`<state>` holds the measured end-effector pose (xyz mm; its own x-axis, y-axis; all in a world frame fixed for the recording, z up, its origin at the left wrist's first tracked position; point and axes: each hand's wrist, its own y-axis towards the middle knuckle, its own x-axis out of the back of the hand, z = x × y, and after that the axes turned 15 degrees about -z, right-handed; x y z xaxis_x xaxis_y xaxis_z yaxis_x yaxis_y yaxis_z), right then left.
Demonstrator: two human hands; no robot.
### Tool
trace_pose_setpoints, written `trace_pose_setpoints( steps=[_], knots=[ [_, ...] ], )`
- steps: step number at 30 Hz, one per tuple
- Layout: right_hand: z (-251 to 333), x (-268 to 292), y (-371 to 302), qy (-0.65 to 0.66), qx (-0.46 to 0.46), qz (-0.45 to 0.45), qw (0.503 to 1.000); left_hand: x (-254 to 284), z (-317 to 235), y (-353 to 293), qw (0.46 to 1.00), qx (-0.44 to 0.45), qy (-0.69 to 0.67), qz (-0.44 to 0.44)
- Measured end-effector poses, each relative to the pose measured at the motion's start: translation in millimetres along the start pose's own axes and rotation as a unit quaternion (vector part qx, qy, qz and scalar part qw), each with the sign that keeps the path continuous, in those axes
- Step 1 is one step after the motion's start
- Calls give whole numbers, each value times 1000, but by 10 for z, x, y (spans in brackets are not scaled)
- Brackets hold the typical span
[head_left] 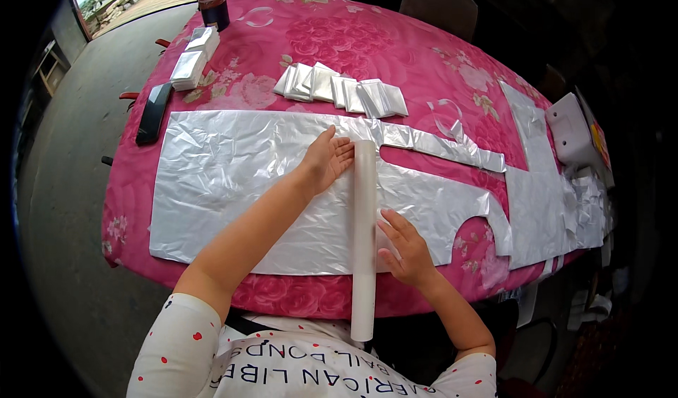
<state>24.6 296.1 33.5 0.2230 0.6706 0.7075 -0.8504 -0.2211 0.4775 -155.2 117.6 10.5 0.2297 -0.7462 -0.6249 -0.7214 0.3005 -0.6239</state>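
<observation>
A flat, shiny white plastic sheet (233, 186), cut like a disposable apron with a strap and a curved cutout, lies over the table. Across it, pointing toward me, is a long pale tube (364, 242) whose near end sticks out past the table edge. My left hand (330, 161) is open, its fingers stretched out at the tube's far end on the left side. Open too, with fingers apart, my right hand (406, 250) is by the tube's right side over the sheet. Whether the fingertips touch the tube is hard to tell.
Folded plastic packets lie in a row (339, 89) beyond the sheet, and more are stacked (189, 69) at far left. A phone (153, 113) and a dark canister (211, 2) are near the left edge. More white plastic (540, 214) and a white box (571, 129) are at right.
</observation>
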Motion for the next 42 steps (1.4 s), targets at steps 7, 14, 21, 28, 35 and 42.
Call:
trace_pose_setpoints(
  steps=[7, 14, 21, 28, 35, 42],
  knots=[
    [-20, -79, 37, -39, 87, 114, 989, 76, -47, -159, 985, -114, 113, -61],
    [764, -987, 563, 72, 165, 169, 969, 893, -419, -1060, 932, -245, 263, -52],
    [1330, -1197, 994, 395, 158, 142, 894, 2161, -619, -2117, 906, -272, 298, -125],
    [1153, -1967, 1197, 115, 319, 87, 937, 2753, -259, -2851, 869, -279, 350, -209],
    [2123, -2879, 1525, 45, 216, 146, 964, 2683, -53, -2940, 598, -376, 637, -308],
    [2274, -3127, 1321, 245, -142, -146, 948, 2725, -45, -2916, 857, -251, 373, -253]
  ],
)
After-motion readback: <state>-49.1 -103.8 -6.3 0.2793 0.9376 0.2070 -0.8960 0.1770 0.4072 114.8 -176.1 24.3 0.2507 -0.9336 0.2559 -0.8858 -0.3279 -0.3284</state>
